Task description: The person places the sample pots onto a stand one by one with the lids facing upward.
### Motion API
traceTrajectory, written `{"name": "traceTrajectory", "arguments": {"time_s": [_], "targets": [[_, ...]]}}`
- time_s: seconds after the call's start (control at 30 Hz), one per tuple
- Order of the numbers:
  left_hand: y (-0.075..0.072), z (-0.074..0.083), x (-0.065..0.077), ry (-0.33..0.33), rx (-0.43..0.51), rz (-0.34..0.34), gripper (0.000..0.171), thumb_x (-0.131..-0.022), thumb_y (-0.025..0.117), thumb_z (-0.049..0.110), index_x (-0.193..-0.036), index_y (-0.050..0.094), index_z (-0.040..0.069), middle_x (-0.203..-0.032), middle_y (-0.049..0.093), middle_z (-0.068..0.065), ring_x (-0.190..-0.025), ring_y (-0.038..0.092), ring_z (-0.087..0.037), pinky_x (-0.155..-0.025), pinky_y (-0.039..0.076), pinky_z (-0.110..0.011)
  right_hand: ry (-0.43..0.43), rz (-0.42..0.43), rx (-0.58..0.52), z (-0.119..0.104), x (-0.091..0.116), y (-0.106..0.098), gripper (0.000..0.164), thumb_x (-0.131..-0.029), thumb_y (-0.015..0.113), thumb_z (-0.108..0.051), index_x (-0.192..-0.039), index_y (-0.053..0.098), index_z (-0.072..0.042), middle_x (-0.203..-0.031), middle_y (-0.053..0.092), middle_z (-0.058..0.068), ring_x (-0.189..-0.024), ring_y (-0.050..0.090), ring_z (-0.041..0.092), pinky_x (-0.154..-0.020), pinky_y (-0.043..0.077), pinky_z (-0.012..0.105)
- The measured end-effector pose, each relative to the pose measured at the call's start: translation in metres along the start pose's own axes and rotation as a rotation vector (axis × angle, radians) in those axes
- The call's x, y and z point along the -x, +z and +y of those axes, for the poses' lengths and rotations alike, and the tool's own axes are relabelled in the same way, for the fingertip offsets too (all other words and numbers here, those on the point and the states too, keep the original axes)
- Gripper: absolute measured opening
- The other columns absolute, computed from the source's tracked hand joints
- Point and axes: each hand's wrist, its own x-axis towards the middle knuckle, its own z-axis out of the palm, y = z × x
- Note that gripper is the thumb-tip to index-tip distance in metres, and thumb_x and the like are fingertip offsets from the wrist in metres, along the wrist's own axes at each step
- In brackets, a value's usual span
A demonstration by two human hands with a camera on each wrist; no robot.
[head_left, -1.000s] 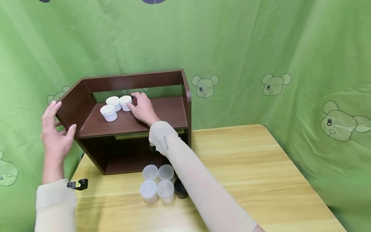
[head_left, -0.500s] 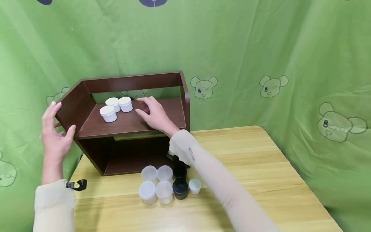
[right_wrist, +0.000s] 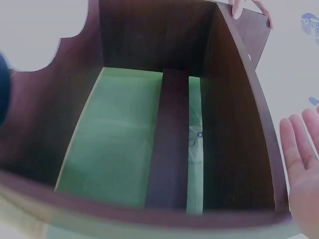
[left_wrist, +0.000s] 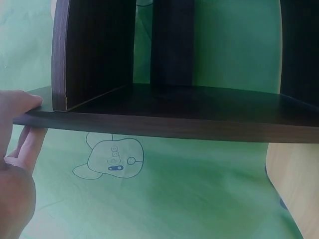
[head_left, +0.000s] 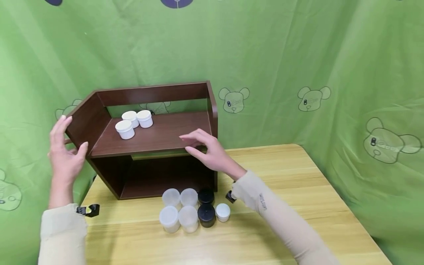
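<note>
A dark brown two-tier desk shelf (head_left: 169, 130) stands at the table's left. My left hand (head_left: 66, 158) grips its left side panel; in the left wrist view the thumb and fingers lie on opposite faces of that board (left_wrist: 179, 127). Three white lidded jars (head_left: 125, 130) sit close together on the upper tier, toward the left. My right hand (head_left: 212, 151) hovers by the front right of the upper tier, holding nothing, its fingers loosely extended and apart from the thumb. In the right wrist view its fingers (right_wrist: 299, 142) show beside the shelf.
Before the shelf, several frosted clear tubs (head_left: 169, 219) stand grouped on the wooden table (head_left: 285, 191). Two black-lidded tubs (head_left: 206, 215) and one small white-lidded jar (head_left: 223, 212) adjoin them on the right. A green curtain (head_left: 265, 55) hangs behind and at the sides.
My right hand has let go of the rightmost white jar on the upper tier and drawn back right and toward me. The left hand keeps its place on the panel.
</note>
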Motion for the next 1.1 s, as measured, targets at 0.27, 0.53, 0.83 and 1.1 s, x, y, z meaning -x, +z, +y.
{"name": "traceTrajectory", "arguments": {"time_s": [0.27, 0.53, 0.83, 1.1], "targets": [[0.002, 0.001, -0.001, 0.019, -0.016, 0.007, 0.084, -0.088, 0.069, -0.009, -0.158, 0.043, 0.030, -0.167, 0.029, 0.015, -0.100, 0.044, 0.005, -0.073, 0.043, 0.006, 0.075, -0.039, -0.027, 0.006, 0.058, -0.021, 0.033, -0.099, 0.068, -0.005, -0.132, 0.069, -0.009, -0.121, 0.067, 0.007, -0.114, 0.063, 0.020, -0.095, 0.063, 0.034], [0.001, -0.001, -0.001, 0.006, -0.005, 0.007, 0.085, -0.088, 0.068, -0.010, -0.158, 0.043, 0.030, -0.168, 0.029, 0.014, -0.100, 0.045, 0.004, -0.073, 0.044, 0.006, 0.226, -0.123, -0.011, 0.033, 0.114, -0.023, 0.035, -0.101, 0.066, -0.012, -0.136, 0.067, -0.015, -0.121, 0.068, 0.008, -0.111, 0.066, 0.023, -0.097, 0.062, 0.043], [0.001, -0.001, -0.001, 0.008, -0.015, -0.002, 0.087, -0.087, 0.068, -0.011, -0.159, 0.042, 0.030, -0.168, 0.027, 0.016, -0.100, 0.044, 0.005, -0.074, 0.043, 0.007, 0.414, -0.268, -0.070, 0.057, 0.168, -0.015, 0.051, -0.104, 0.062, -0.022, -0.151, 0.050, -0.007, -0.137, 0.062, 0.019, -0.124, 0.062, 0.038, -0.108, 0.054, 0.056], [0.001, 0.000, 0.000, 0.005, -0.020, 0.007, 0.084, -0.088, 0.067, -0.010, -0.159, 0.042, 0.029, -0.168, 0.028, 0.015, -0.100, 0.044, 0.004, -0.074, 0.043, 0.006, 0.489, -0.413, -0.156, 0.070, 0.197, -0.007, 0.068, -0.101, 0.068, -0.026, -0.158, 0.038, -0.005, -0.147, 0.051, 0.026, -0.133, 0.053, 0.046, -0.113, 0.049, 0.060]]}}
